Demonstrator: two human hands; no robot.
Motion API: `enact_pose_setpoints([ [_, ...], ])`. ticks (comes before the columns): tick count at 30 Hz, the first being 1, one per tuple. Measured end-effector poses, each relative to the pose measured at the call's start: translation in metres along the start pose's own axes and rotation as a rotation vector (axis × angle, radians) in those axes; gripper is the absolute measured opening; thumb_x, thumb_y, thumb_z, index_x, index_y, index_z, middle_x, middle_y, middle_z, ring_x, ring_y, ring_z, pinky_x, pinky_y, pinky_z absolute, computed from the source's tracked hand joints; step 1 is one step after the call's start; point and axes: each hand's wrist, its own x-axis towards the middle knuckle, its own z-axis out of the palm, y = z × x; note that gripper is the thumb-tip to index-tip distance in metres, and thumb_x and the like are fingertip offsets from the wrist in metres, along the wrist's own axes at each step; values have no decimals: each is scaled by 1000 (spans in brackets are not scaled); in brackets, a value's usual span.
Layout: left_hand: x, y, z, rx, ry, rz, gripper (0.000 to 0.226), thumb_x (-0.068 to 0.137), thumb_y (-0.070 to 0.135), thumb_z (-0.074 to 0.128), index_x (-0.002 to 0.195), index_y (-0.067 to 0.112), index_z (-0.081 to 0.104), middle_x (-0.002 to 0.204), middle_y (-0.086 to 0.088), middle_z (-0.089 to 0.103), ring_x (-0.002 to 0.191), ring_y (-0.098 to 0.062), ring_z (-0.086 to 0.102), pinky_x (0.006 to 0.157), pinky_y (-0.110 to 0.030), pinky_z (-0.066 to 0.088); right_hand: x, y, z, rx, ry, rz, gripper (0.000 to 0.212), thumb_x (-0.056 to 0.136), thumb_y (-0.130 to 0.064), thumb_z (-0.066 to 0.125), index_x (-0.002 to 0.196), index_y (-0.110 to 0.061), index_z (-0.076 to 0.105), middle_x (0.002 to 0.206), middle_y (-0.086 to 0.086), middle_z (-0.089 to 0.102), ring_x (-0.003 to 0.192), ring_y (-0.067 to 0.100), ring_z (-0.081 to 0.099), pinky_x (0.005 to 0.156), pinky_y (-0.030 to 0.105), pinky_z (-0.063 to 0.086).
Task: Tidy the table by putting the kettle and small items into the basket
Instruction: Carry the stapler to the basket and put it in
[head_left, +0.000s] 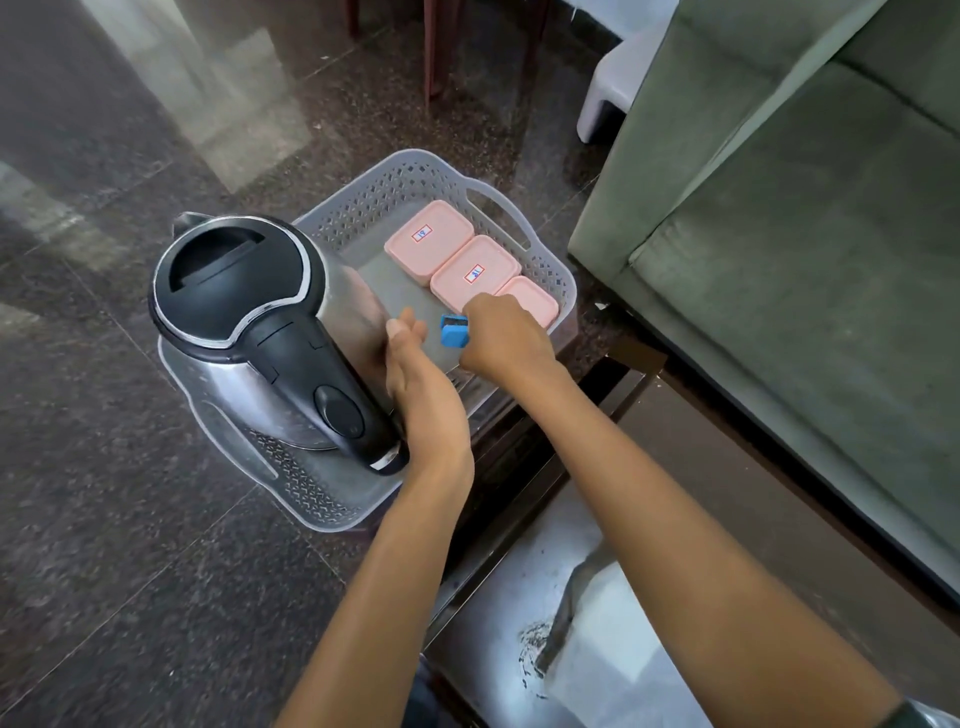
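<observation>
A grey perforated plastic basket (558, 283) sits on the dark floor beside a glass table. A steel kettle (249, 322) with a black lid and handle stands upright in its near left part. Three pink lidded boxes (431, 236) (475, 273) (532, 301) lie in a row along its right side. My right hand (504, 338) holds a small blue item (454, 330) just above the basket floor, between the kettle and the boxes. My left hand (415, 364) is flat with fingers together, resting against the kettle's right side.
A green sofa (779, 234) fills the right. The glass table (545, 623) with a dark frame lies under my forearms. A white stool (613, 88) stands behind the basket, and wooden chair legs (434, 52) rise farther back. The floor is dark polished stone.
</observation>
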Motion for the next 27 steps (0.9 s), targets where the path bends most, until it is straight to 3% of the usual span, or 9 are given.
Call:
enact_pose_setpoints([
  [5,5,-2,-2,1,29,-28,47,100,36,23,133,14,48,138,-3,50,123,-7,46,97,-19,27,-2,6,-6,-50,18,-50,23,78,-12,60,100,-8,54,109,16,60,100,35,56,72,33,36],
  [7,4,-4,-2,0,28,-21,47,100,35,23,133,12,47,139,-3,50,123,-7,46,96,-18,27,2,14,-8,91,68,-42,14,74,-13,64,76,-11,50,89,13,58,86,32,53,68,32,34],
  [9,3,-5,-3,1,16,-10,47,100,35,23,134,11,45,142,-4,47,125,-6,44,98,-18,26,4,21,-9,407,48,-33,30,71,-9,68,62,-14,41,68,4,45,67,23,43,64,31,32],
  [11,-2,-5,-4,0,-2,-12,48,100,36,23,138,12,41,146,-3,43,130,-4,39,104,-19,24,0,23,-15,685,11,-11,21,75,-11,67,77,-11,47,69,0,42,60,14,38,59,28,34],
  [13,-7,-5,-5,8,-5,-13,49,100,37,23,142,14,34,150,-1,36,135,-4,33,113,-23,20,-3,24,-20,755,-80,30,29,81,-15,61,104,-13,42,78,-3,43,59,10,38,56,24,34],
  [15,-13,-6,-5,17,-2,-15,50,100,37,23,145,15,29,153,1,31,139,-6,27,117,-28,16,-1,20,-21,631,-96,-67,32,84,-14,55,112,-13,39,87,-1,46,65,11,42,59,22,34],
  [17,-14,-8,-6,14,11,-32,50,100,38,23,145,16,28,153,2,29,140,-6,26,117,-27,16,8,13,-19,319,-16,-260,31,83,-13,55,112,-14,45,100,5,52,84,19,50,69,27,37],
  [21,-17,-8,-5,-24,41,-27,50,100,37,24,145,14,29,154,3,28,139,-5,26,114,-22,17,23,-5,-6,-339,47,-437,34,85,-14,50,118,-23,51,121,6,52,113,30,39,87,40,32],
  [27,-18,-10,-4,-38,66,-35,49,100,36,26,142,13,33,151,2,32,128,0,31,108,-20,21,24,-9,19,-589,18,-483,28,83,-20,55,110,-21,61,115,8,52,116,32,34,96,48,26],
])
